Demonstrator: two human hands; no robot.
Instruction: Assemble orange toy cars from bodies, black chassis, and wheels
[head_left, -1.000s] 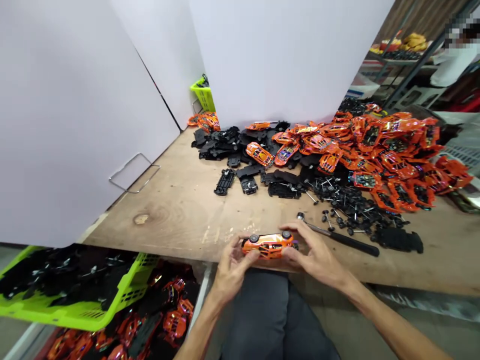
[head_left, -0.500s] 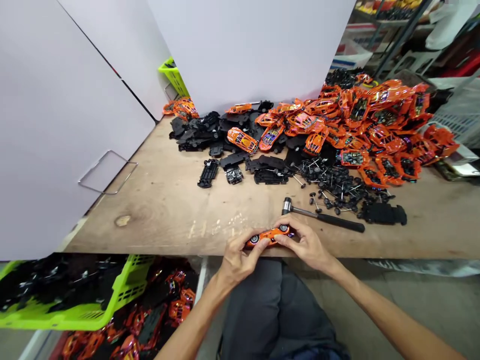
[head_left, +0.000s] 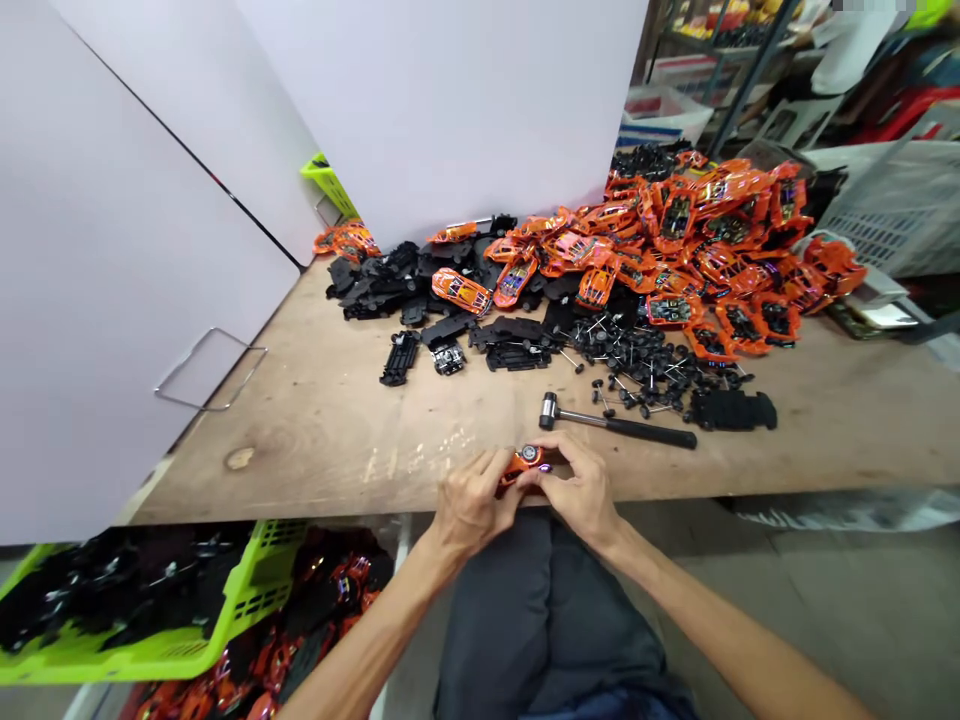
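Note:
Both of my hands hold a small orange toy car (head_left: 523, 463) at the near edge of the wooden table (head_left: 322, 430). My left hand (head_left: 471, 503) grips its left end with curled fingers. My right hand (head_left: 576, 488) pinches the right end, and one black wheel shows on top between my fingers. Most of the car is hidden by my fingers. A small hammer (head_left: 611, 422) with a black handle lies on the table just beyond my right hand.
Orange car bodies (head_left: 697, 240) are heaped at the back right, black chassis parts (head_left: 420, 300) at the back middle, loose wheels with axles (head_left: 645, 360) between. White panels stand left and behind. A green basket (head_left: 187, 640) of black parts sits low at left.
My hands have closed in tighter around the toy car, covering more of it. The view has shifted, so the table and piles sit further left and higher.

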